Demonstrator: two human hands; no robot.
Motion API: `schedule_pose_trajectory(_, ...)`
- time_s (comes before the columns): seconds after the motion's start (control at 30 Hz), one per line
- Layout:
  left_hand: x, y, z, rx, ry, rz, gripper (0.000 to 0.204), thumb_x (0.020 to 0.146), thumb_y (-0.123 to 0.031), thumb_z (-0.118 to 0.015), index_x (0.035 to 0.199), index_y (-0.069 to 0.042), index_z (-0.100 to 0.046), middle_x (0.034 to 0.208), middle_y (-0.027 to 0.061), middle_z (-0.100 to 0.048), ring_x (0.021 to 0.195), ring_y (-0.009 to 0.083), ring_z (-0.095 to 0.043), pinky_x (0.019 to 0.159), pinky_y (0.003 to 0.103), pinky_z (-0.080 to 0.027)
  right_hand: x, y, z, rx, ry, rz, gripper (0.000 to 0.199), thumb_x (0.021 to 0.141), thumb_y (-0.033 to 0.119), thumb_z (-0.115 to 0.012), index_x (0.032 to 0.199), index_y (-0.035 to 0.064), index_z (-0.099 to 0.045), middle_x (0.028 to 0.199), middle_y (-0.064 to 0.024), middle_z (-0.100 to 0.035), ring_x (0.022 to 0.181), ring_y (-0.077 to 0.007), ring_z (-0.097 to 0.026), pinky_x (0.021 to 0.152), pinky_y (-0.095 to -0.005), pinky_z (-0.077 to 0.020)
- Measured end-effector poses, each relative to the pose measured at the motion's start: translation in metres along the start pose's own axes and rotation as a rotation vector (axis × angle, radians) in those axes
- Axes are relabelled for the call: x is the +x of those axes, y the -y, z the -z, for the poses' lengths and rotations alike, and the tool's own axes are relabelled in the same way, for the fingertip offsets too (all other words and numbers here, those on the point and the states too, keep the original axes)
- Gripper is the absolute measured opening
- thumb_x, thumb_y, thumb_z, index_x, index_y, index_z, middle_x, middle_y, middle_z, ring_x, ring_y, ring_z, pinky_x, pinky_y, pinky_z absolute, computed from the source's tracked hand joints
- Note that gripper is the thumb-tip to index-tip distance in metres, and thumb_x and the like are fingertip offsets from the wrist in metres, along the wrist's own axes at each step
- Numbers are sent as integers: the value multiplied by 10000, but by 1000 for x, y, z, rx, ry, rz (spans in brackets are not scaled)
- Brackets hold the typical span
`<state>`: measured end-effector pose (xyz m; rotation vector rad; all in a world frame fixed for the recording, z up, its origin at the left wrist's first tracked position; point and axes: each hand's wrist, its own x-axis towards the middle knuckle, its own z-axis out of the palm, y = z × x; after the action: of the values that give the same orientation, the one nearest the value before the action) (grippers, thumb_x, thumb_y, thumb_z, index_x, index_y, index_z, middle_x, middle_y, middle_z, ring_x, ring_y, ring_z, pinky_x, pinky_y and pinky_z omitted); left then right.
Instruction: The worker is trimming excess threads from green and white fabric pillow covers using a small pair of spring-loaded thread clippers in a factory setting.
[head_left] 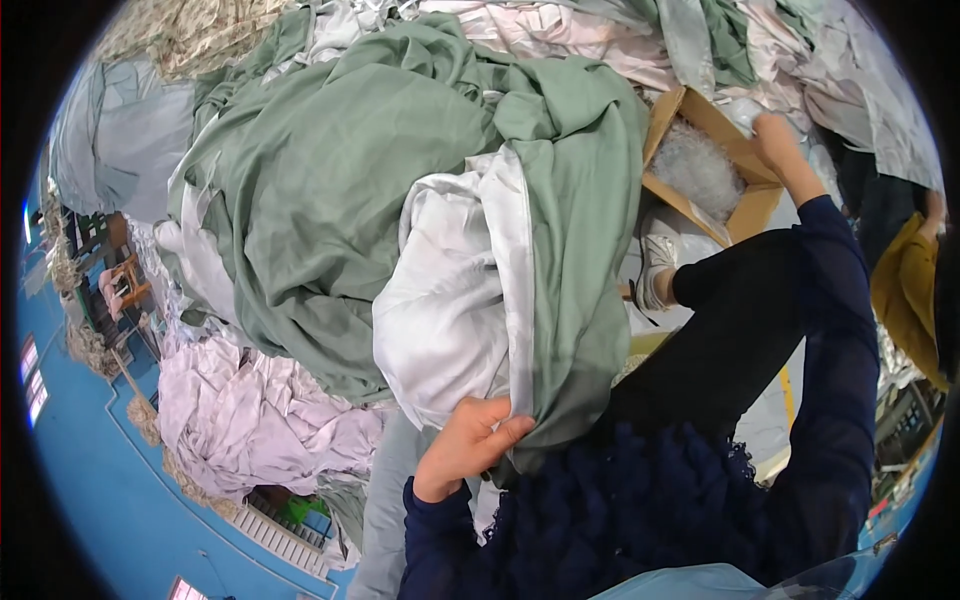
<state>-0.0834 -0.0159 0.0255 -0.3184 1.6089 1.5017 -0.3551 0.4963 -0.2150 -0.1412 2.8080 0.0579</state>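
A large sage-green cloth lies heaped in front of me, draping toward my lap. Part of it is folded over, showing a shiny white cloth side with a straight hemmed edge. At the near end of that edge, my left hand pinches the cloth between thumb and fingers. My right hand is out at the far right, just beyond the rim of an open cardboard box. Its fingers look closed, beside something whitish; what they hold is unclear. Inside the box is a tangle of clear, whitish material.
Pale pink-lilac cloth is piled at the left, with grey-blue cloth beyond it. More pink and green cloth lies along the far side. A shoe shows below the box. Mustard cloth hangs near another person at the right edge.
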Motion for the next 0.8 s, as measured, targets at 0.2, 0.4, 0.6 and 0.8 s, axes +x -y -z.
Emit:
schedule_pose_trajectory(0.2, -2, 3, 3, 99, -9, 47, 210, 905, -152, -660, 766, -7, -599, 575, -25, -438, 567, 42, -389, 508, 261, -324, -12, 57, 33, 229, -181, 238, 376, 797, 124, -679, 1164, 54, -634, 1044, -220, -658, 988, -397, -629, 847, -451, -500)
schedule_pose_trajectory(0.4, -9, 12, 1, 115, -40, 41, 186, 913, -149, -651, 821, 7, -611, 584, -28, -448, 587, 52, -394, 518, 263, -326, -75, 251, 79, 1148, 413, 231, 336, 880, 241, -685, 1119, 9, -647, 863, -66, -661, 658, -91, -588, 461, -254, -470)
schedule_pose_trajectory(0.6, -3, 10, -9, 122, -89, -44, 205, 910, -146, -653, 789, 7, -590, 562, -8, -429, 563, 64, -368, 502, 276, -315, -75, 346, 11, 1072, 474, 70, 438, 782, 373, -735, 779, -59, -658, 660, -161, -639, 551, -222, -611, 540, -388, -475)
schedule_pose_trajectory(0.8, 0, 1, -5, 148, -87, -80, 320, 892, -155, -673, 678, -5, -489, 527, 35, -344, 516, 97, -307, 463, 306, -277, -47, 360, -46, 999, 185, -119, 456, 732, 383, -728, 683, -60, -633, 618, -169, -608, 561, -278, -586, 571, -428, -464)
